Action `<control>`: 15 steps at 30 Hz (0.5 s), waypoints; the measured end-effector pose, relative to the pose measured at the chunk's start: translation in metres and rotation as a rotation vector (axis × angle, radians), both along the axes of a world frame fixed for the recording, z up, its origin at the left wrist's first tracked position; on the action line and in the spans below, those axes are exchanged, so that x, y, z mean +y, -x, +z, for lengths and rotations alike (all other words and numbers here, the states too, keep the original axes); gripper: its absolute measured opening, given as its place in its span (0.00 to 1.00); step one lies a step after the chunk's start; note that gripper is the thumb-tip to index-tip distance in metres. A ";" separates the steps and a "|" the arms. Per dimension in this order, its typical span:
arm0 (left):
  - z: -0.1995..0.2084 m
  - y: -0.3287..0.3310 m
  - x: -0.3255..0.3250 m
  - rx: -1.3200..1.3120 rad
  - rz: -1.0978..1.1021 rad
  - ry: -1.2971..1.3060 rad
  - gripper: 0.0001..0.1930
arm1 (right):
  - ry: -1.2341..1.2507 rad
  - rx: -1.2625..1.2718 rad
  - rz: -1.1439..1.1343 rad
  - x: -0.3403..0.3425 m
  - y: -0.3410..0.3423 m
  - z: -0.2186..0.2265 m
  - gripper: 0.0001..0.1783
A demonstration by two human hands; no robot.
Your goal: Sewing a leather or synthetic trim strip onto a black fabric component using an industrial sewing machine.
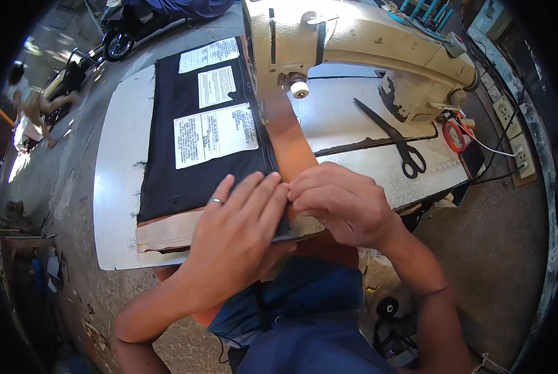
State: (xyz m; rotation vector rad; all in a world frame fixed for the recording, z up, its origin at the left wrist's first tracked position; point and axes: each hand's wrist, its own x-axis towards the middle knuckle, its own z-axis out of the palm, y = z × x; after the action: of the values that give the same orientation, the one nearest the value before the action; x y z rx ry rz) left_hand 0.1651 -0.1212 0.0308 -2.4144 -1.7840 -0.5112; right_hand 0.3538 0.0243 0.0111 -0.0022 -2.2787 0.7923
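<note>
Near edge of black fabric (192,168) is covered by left hand (238,234) and right hand (341,202); whether the fingertips pinch anything there cannot be made out. Sewing machine (354,47) top is cut off by the upper frame edge, and its head hides the needle. Print on the white labels (215,134) is too small to resolve.

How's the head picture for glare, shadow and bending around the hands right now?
Head view: sunlight washes out the sewing machine top; the left hand and right hand on the black fabric are evenly lit and sharp; table edges bow with fisheye distortion; corners are vignetted black.
</note>
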 end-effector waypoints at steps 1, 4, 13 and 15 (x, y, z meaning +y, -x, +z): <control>0.003 0.001 0.002 -0.028 0.022 -0.037 0.25 | 0.010 0.046 -0.011 0.002 0.004 0.001 0.16; 0.017 0.011 0.010 -0.106 0.107 -0.148 0.18 | 0.044 0.186 -0.024 0.011 0.021 0.004 0.14; 0.069 0.042 0.044 -0.219 0.123 -0.060 0.13 | 0.171 0.034 -0.240 0.040 0.053 0.024 0.15; 0.069 0.042 0.045 -0.220 0.132 -0.041 0.10 | 0.213 0.013 -0.247 0.042 0.055 0.022 0.16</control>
State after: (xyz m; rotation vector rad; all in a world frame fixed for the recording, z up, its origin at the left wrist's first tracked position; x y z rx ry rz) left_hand 0.1229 -0.0762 0.1002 -2.2694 -1.9787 -0.8177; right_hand 0.2985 0.0661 0.0332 -0.3674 -2.1190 0.8939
